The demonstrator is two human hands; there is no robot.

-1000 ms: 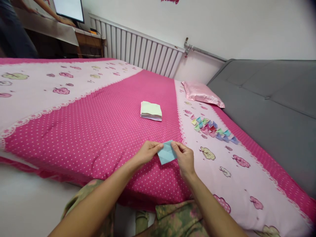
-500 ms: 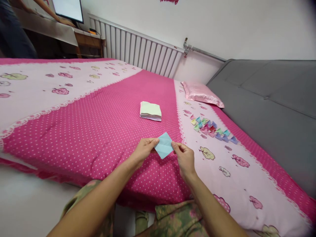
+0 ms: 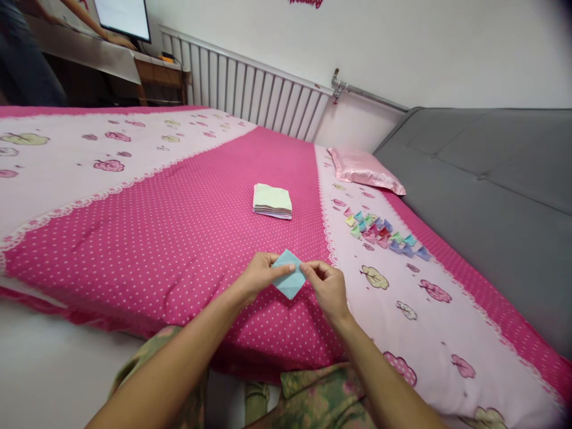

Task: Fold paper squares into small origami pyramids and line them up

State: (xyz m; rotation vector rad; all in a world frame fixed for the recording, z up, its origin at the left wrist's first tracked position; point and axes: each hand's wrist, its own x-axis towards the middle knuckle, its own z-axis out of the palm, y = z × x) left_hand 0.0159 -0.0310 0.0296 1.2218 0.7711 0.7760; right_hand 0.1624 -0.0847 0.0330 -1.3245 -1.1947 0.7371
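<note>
A small light-blue paper square [image 3: 288, 280] is pinched between both of my hands, just above the near edge of the pink polka-dot bed [image 3: 179, 238]. My left hand [image 3: 259, 277] grips its left side, thumb on top. Fingertips of my right hand [image 3: 326, 286] pinch its right side. Both hands are closed on the paper. Farther up the bed lies a stack of pastel paper sheets [image 3: 272, 201]. To the right, several small folded paper pieces [image 3: 384, 232] in mixed colours lie in a row.
A pink satin pillow [image 3: 364, 170] lies by the grey padded headboard [image 3: 491, 196] on the right. A white radiator [image 3: 250, 92] runs along the far wall. Another person [image 3: 27, 53] stands at a desk with a monitor [image 3: 123, 18] at the top left.
The blue paper has been turned and lowered slightly between my hands, and my fingers have shifted closer together on it. Nothing else has moved.
</note>
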